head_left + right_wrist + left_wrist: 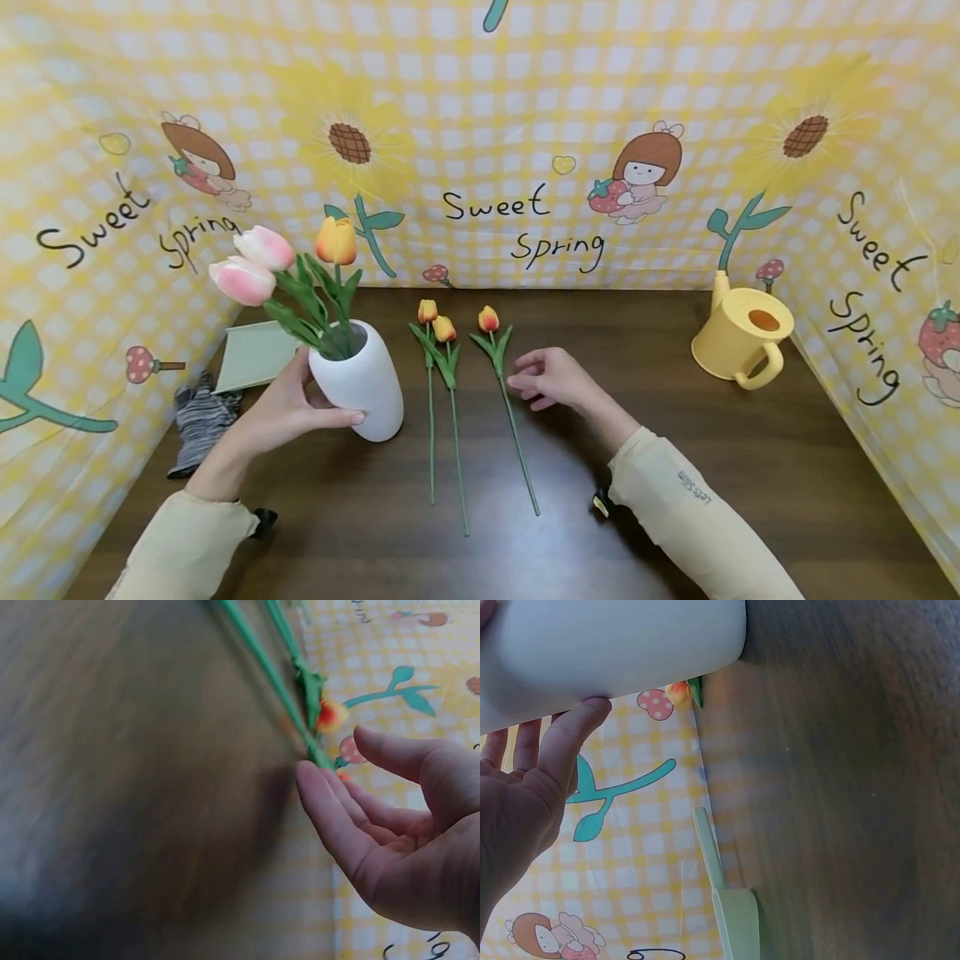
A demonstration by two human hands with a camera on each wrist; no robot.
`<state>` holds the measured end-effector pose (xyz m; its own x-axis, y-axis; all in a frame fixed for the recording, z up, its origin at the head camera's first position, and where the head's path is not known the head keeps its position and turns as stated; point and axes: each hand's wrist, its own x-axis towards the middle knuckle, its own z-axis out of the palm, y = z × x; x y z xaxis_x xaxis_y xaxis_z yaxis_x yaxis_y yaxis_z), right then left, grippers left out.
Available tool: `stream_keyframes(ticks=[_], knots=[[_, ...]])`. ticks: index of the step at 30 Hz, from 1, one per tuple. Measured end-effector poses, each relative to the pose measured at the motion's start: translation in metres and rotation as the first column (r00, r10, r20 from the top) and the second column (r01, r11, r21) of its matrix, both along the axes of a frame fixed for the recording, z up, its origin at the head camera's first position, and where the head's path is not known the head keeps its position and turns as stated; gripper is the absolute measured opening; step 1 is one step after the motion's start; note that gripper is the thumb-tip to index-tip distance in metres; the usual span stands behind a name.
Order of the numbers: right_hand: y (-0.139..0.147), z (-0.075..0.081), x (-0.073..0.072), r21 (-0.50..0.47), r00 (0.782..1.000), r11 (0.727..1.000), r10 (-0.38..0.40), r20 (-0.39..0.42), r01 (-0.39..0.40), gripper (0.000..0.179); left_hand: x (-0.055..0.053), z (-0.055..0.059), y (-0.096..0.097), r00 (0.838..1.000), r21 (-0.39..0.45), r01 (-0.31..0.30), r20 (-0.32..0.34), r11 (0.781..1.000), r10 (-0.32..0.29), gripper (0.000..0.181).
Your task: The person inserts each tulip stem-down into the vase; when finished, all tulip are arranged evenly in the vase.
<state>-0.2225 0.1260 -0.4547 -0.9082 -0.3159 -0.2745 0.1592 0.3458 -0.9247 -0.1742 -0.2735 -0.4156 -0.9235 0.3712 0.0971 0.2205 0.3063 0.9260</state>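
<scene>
My left hand (288, 400) grips a white vase (367, 392), with the thumb across its near side. Two pink-and-white tulips (243, 279) and an orange-yellow tulip (336, 242) stand in it. The left wrist view shows the vase (630, 645) against the fingers (577, 731). My right hand (555, 379) hovers just right of a single orange tulip (488, 318) lying on the table. In the right wrist view the thumb and fingers of that hand (405, 817) are apart, fingertips close to a green stem (259, 656). Two more orange tulips (444, 328) lie between vase and right hand.
A yellow watering can (738, 333) stands at the back right. Behind the left hand lie a pale green tray-like object (255, 354) and a grey knitted glove (204, 425). Yellow checked cloth (480, 125) walls the dark wooden table (360, 542) at the back and sides.
</scene>
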Motion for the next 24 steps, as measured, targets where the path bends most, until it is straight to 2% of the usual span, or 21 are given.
stream_keyframes(ticks=[4, 8, 11, 17, 24], knots=[[0.007, -0.006, 0.002, 0.000, 0.997, 1.000, -0.031, 0.069, 0.031, 0.048, -0.003, -0.001, 0.003, 1.000, 0.014, 0.028, -0.003, 1.000, -0.028, 0.101], [0.006, -0.011, -0.001, -0.002, 0.995, 1.000, -0.025, 0.097, 0.025, 0.050, -0.002, 0.000, 0.000, 1.000, 0.006, 0.022, -0.008, 1.000, -0.022, 0.102], [0.006, -0.012, -0.006, 0.024, 0.996, 1.000, -0.016, 0.086, 0.014, 0.050, -0.003, -0.002, 0.001, 1.000, 0.009, 0.014, -0.011, 1.000, -0.014, 0.102], [0.006, -0.013, -0.009, 0.113, 0.996, 0.992, -0.067, 0.051, 0.061, 0.046, -0.006, -0.004, 0.007, 1.000, 0.020, 0.021, 0.003, 1.000, -0.021, 0.101], [-0.009, -0.013, -0.006, 0.147, 0.999, 0.989, -0.036, 0.033, 0.031, 0.042, -0.002, -0.001, 0.001, 1.000, -0.007, 0.009, -0.017, 1.000, -0.009, 0.102]])
